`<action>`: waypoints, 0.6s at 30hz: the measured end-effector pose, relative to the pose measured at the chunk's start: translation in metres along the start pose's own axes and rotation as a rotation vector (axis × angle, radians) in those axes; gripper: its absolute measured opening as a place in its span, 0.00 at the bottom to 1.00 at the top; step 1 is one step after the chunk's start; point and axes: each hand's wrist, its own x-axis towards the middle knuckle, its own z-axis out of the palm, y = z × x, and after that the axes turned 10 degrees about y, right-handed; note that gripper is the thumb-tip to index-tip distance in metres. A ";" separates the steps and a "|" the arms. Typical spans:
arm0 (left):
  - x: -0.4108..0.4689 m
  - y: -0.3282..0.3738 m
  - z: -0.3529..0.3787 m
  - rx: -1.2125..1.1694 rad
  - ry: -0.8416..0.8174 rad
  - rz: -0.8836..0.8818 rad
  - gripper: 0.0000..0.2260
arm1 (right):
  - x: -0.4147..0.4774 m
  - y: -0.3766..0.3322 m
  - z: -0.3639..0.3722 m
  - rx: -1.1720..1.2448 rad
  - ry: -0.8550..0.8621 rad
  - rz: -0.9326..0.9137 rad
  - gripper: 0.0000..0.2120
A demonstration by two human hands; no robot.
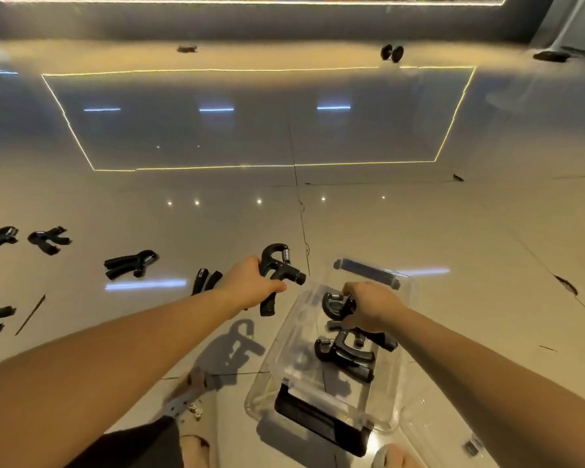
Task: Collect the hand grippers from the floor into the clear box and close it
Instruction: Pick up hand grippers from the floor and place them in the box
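The clear box (286, 336) stands open on the floor at lower centre-right, with black latches at its near and far ends. My left hand (250, 282) grips a black hand gripper (279, 265) by its handle, lifted just left of the box. My right hand (368, 310) is inside the box and holds another black hand gripper (336, 304). One more gripper (343, 354) lies on the box floor beneath it. Several hand grippers lie on the tiles to the left, the nearest ones being a gripper (130, 263) and a gripper (205, 280) partly hidden by my left wrist.
The glossy tiled floor (419, 231) reflects ceiling lights. My sandalled foot (186, 396) is just left of the box. A clear lid (453, 430) lies at the lower right. Small dark objects (391, 53) sit far off by the wall.
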 end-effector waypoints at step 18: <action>0.075 0.009 0.097 -0.101 -0.129 0.073 0.25 | -0.005 -0.011 0.142 -0.020 -0.289 -0.161 0.19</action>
